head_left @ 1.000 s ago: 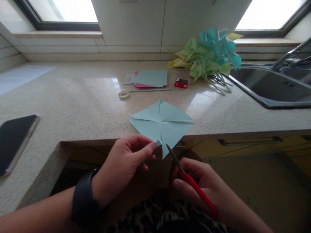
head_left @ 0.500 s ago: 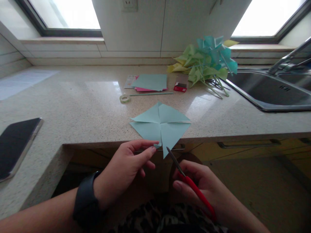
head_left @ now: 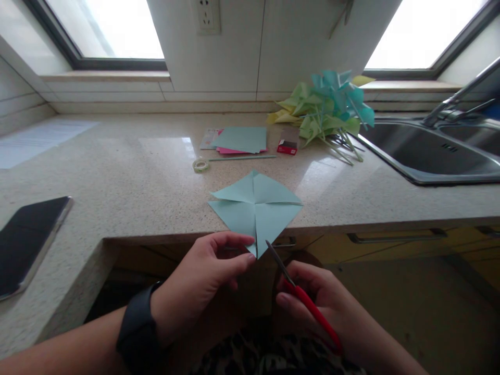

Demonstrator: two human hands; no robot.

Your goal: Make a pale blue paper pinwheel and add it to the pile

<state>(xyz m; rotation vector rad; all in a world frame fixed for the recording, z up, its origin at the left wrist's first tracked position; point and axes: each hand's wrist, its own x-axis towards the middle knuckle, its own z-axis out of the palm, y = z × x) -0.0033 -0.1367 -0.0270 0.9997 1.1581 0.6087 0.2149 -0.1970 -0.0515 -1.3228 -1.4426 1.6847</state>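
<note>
A pale blue square of paper (head_left: 273, 190) lies corner-on at the counter's front edge, slit from each corner toward the middle. Its near corner sticks out past the edge. My left hand (head_left: 219, 260) has thumb and forefinger at that near corner, on the left flap beside the slit. In my right hand (head_left: 316, 291) is a pair of scissors (head_left: 312, 304) with red handles. The blades look closed, and their tip points up-left, close to the paper's lower right side. Whether the tip touches the paper I cannot tell.
Behind the paper are a tape roll (head_left: 201, 165), a thin stick (head_left: 242, 158), stacked coloured paper (head_left: 240, 139) and a small red box (head_left: 288, 143). Paper pinwheels (head_left: 332, 104) lie beside the sink (head_left: 429, 151). A phone (head_left: 33, 239) rests at left; printed sheets (head_left: 42, 138) lie behind it.
The near left flap, bent up between my left fingers before, now lies flatter beside the slit. My right hand and the scissors have barely moved. The view has tilted slightly upward.
</note>
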